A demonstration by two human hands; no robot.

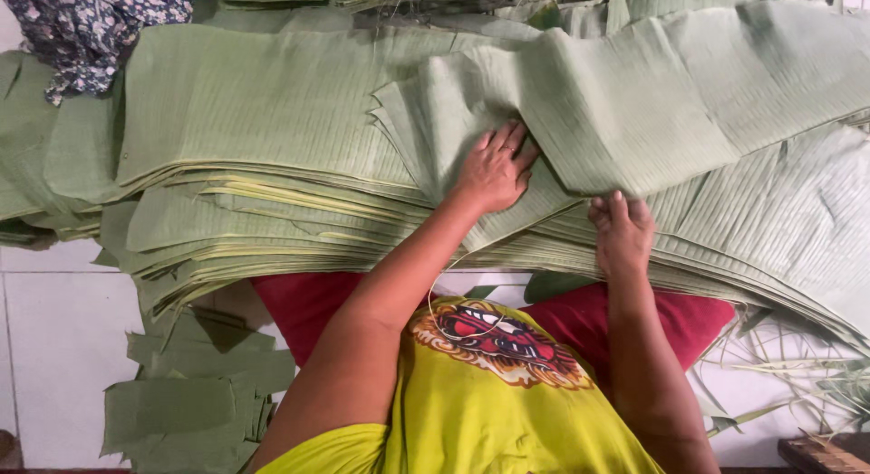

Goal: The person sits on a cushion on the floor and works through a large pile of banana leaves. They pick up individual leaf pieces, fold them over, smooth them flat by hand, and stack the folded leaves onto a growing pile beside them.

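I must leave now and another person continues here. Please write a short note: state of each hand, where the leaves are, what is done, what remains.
Left hand: lies flat, fingers spread, on the big stack of green leaf sheets, at the edge of the folded top sheet. It holds nothing.
Right hand: its grip pinches the near edge of that top sheet.
Leaves: the stack lies across the person's lap, over a red cloth. Cut leaf pieces lie on the white floor at the left; thin leaf ribs at the right.
Done: many sheets are stacked flat.
Left: the top sheet is half folded, not yet flat.
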